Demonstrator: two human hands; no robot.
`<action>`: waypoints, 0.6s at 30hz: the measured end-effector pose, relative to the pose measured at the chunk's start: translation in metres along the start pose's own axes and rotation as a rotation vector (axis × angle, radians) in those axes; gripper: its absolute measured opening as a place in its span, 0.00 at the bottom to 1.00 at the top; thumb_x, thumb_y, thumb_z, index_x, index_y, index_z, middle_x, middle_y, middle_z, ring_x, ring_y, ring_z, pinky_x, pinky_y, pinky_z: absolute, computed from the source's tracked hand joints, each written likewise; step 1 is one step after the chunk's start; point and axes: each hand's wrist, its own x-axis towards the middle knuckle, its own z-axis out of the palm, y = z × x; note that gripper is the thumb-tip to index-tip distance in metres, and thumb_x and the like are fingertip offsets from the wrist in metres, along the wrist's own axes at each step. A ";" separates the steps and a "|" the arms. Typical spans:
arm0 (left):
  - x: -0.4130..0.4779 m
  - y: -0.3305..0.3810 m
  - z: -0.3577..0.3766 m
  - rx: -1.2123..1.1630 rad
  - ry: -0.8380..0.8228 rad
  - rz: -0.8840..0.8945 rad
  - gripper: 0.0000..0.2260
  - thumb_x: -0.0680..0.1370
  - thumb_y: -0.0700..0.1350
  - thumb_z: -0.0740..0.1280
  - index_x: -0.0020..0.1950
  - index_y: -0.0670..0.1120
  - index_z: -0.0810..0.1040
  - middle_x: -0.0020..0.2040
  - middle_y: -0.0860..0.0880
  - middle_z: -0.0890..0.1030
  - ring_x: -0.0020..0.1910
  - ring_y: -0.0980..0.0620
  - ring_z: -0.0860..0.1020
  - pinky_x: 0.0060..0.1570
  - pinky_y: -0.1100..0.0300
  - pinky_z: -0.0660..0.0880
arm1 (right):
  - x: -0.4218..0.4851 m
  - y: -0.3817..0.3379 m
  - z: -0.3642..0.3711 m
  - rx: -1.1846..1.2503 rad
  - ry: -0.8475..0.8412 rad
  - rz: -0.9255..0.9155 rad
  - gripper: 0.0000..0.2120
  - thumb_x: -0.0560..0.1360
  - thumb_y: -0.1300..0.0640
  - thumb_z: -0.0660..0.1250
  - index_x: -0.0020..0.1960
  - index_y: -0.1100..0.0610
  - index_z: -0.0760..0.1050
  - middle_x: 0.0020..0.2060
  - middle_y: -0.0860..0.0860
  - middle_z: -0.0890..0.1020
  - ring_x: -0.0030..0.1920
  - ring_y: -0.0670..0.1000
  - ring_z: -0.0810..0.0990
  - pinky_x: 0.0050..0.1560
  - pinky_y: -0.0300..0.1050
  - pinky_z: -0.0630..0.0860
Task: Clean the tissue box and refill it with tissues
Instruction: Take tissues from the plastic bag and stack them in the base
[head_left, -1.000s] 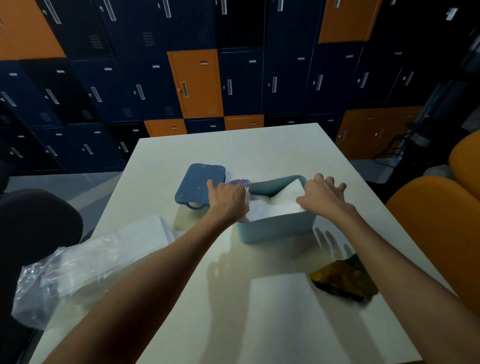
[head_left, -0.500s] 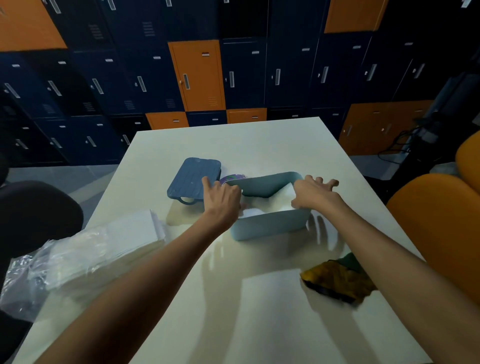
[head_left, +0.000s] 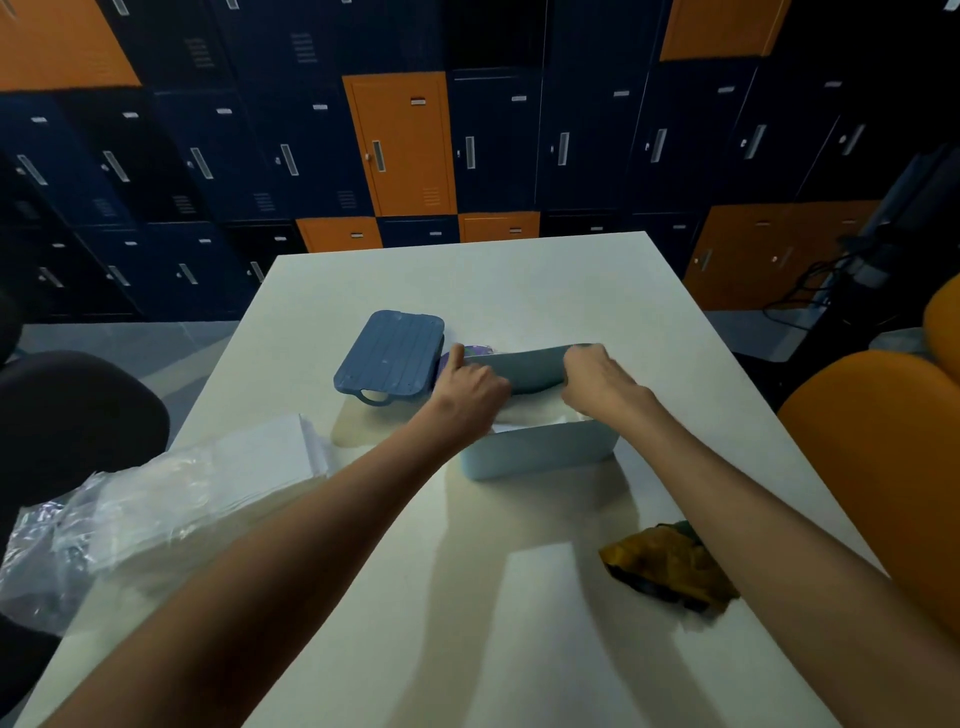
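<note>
With the tissue box (head_left: 540, 449) mid-table (head_left: 493, 291) and its lid (head_left: 389, 353) set aside far-left, the left hand (head_left: 465, 397) and right hand (head_left: 597, 387) reach into opposite ends, probably seating the tissues (head_left: 537, 410); the fingers are hidden, so the grip cannot be told.

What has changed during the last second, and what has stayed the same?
The tissues, which stood above the rim, now lie lower inside the box. The left hand and right hand went down with them. The right fingers, spread before, are now curled. The lid, cloth and bag stayed put.
</note>
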 end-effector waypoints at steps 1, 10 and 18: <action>0.002 0.001 0.002 -0.001 -0.039 0.009 0.06 0.77 0.39 0.62 0.43 0.49 0.73 0.42 0.48 0.79 0.46 0.46 0.78 0.65 0.49 0.58 | 0.002 0.000 0.004 -0.014 -0.059 0.012 0.13 0.75 0.71 0.57 0.35 0.60 0.62 0.34 0.53 0.65 0.29 0.49 0.63 0.27 0.40 0.61; 0.005 -0.003 0.001 -0.163 -0.114 0.027 0.08 0.79 0.43 0.60 0.51 0.45 0.79 0.45 0.48 0.79 0.51 0.46 0.78 0.62 0.46 0.60 | 0.009 -0.003 0.008 -0.028 -0.145 0.051 0.09 0.75 0.71 0.56 0.38 0.62 0.66 0.35 0.54 0.68 0.30 0.50 0.68 0.28 0.42 0.66; -0.059 -0.074 0.002 -0.636 0.288 -0.126 0.07 0.78 0.49 0.66 0.55 0.51 0.79 0.51 0.54 0.84 0.51 0.50 0.80 0.55 0.53 0.67 | -0.007 -0.057 -0.037 0.311 0.148 -0.179 0.09 0.76 0.62 0.63 0.52 0.61 0.80 0.47 0.57 0.81 0.41 0.57 0.81 0.47 0.52 0.80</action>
